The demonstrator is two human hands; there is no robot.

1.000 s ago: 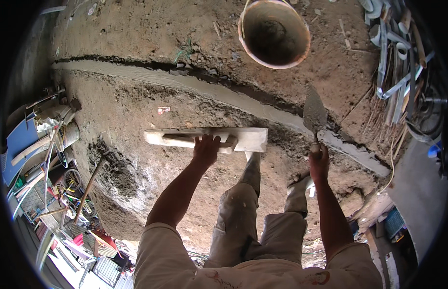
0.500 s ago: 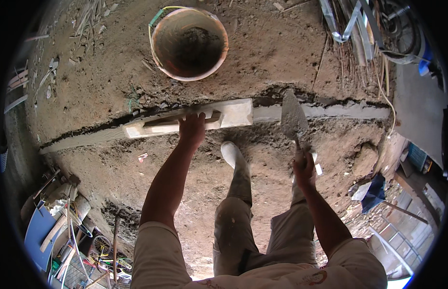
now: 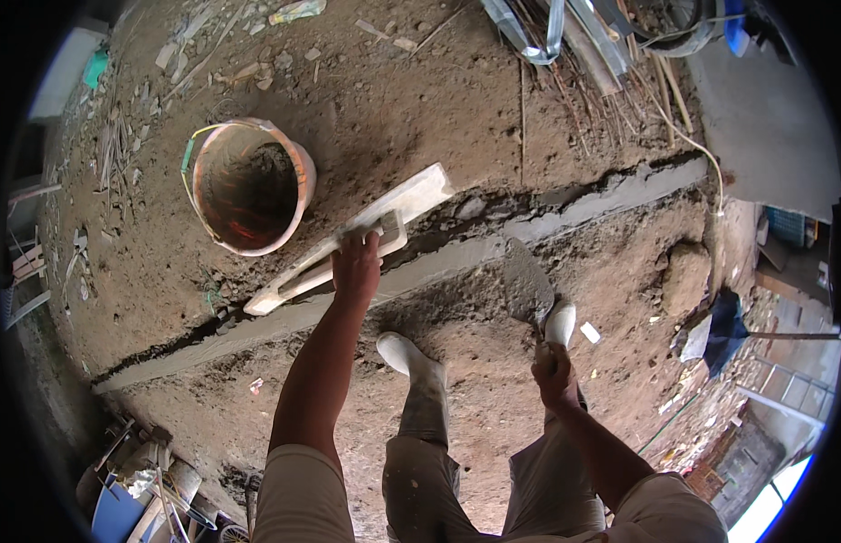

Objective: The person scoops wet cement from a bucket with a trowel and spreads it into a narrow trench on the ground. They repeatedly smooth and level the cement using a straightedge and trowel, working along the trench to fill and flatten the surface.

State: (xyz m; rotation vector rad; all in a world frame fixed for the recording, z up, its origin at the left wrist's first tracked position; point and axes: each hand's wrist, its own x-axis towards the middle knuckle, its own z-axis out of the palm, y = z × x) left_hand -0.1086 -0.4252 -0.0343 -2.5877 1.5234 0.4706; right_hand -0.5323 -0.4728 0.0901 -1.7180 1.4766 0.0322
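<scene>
My left hand (image 3: pixel 355 267) is closed round the handle of a long pale plastering float (image 3: pixel 418 195), which is tilted up on its side along the far edge of the mortar strip. In my right hand (image 3: pixel 556 376) is the handle of a pointed trowel (image 3: pixel 526 282); its blade is coated with grey mortar and lies over the near edge of the strip. The strip of wet grey mortar (image 3: pixel 429 269) crosses the dirt from lower left to upper right. Beyond the float stands a bucket (image 3: pixel 304 176) with dark mortar inside.
Metal strips and sticks (image 3: pixel 592 45) lie at the back right, beside a grey slab (image 3: pixel 755 127). A pale cord (image 3: pixel 717 172) hangs near the strip's right end. A rock (image 3: pixel 686 279) and a dark blue umbrella (image 3: pixel 726 333) are at the right. My white boots (image 3: pixel 398 353) stand near the strip.
The view has turned, so the strip now slants. The float has lifted from the strip's top and tipped onto its side at the far edge. The trowel has drawn back toward me.
</scene>
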